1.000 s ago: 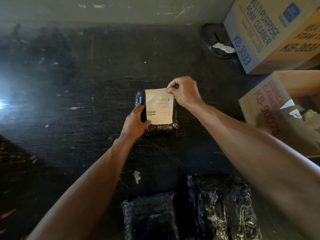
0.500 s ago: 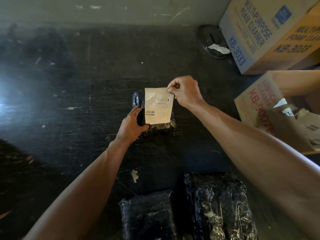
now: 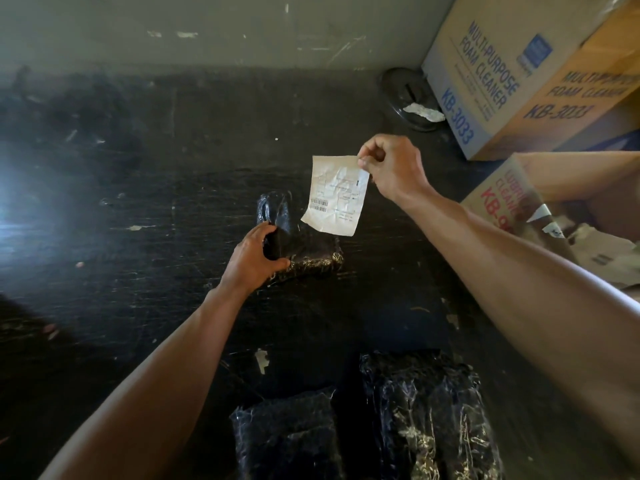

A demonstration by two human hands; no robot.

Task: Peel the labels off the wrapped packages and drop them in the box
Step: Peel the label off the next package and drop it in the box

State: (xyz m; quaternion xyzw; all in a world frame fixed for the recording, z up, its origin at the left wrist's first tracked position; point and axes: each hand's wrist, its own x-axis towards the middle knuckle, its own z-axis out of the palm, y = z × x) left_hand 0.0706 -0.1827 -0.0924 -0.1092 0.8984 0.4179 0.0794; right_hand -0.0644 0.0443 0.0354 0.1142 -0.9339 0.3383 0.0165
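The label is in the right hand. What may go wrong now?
1. The right hand pinches the label by one corner only; it hangs over the package that the left hand holds and might stick to the wrap.
2. The open box is off to the right; a sticky label might cling to the hand.

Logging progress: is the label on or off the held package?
Off: the label hangs loose, pinched by the right hand, lifted above the package the left hand grips.
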